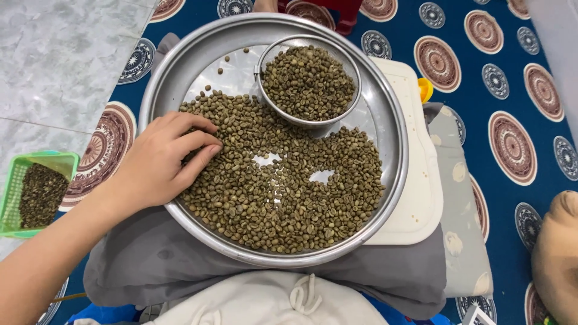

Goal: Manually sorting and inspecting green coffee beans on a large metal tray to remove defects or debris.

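- White drawstring fabric (271, 301) is seen closest to the camera, at 6 o'clock, with a grey cushion (150, 259) just above it.
- On the cushion a white board (415, 198) is laid, and on that a large round metal tray (385, 96) is carried.
- Greenish-brown beans (289, 198) are spread across the lower half of the tray, with two small bare gaps near the middle.
- A small metal sieve bowl (355, 75), filled with the same beans, is set inside the tray at about 1 o'clock.
- A few stray beans are scattered at 11 o'clock in the tray.
- The left hand (162, 159) is brought in from 8 o'clock; it is laid loosely curled on the beans at the tray's 9 o'clock edge, fingertips pressed among them, and whether any bean is pinched cannot be told.
- The right hand is not shown.
- A green plastic basket (15, 180) holding darker bits is placed on the floor at 9 o'clock.
- A blue mat (463, 84) with round patterns is spread beneath everything.
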